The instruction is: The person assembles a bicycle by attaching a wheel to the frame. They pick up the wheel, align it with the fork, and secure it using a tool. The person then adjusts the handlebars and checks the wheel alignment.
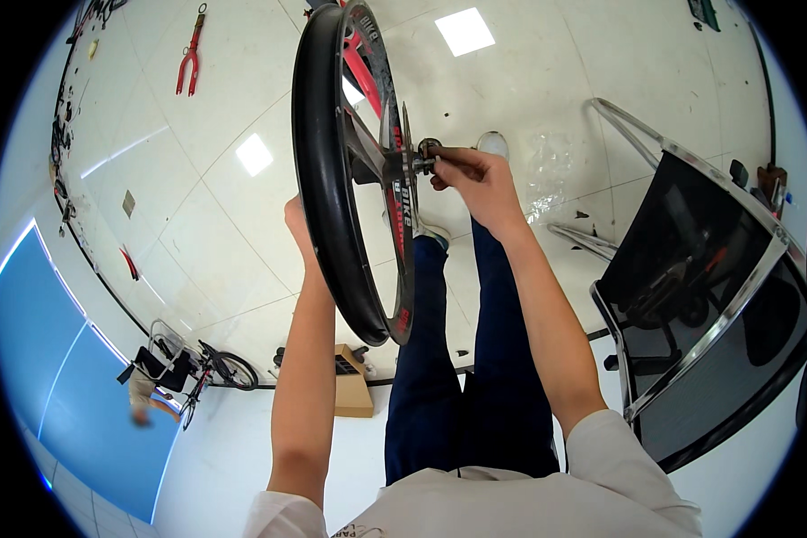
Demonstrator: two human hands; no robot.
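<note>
At twelve o'clock, our right hand (482, 186) pinches the wheel (372, 169) axle (420, 165); left hand (299, 224), fingers hidden. Likely stiff, heavyish: we'd hold the tyre (316, 197).

Pale, glossy tiles cover the floor (215, 238), mirroring bright squares of light (465, 31). White wall (215, 466) rises behind, with large blue panels (108, 403) at left. A black mesh chair (663, 215) with silvery tubing stands at right.
</note>
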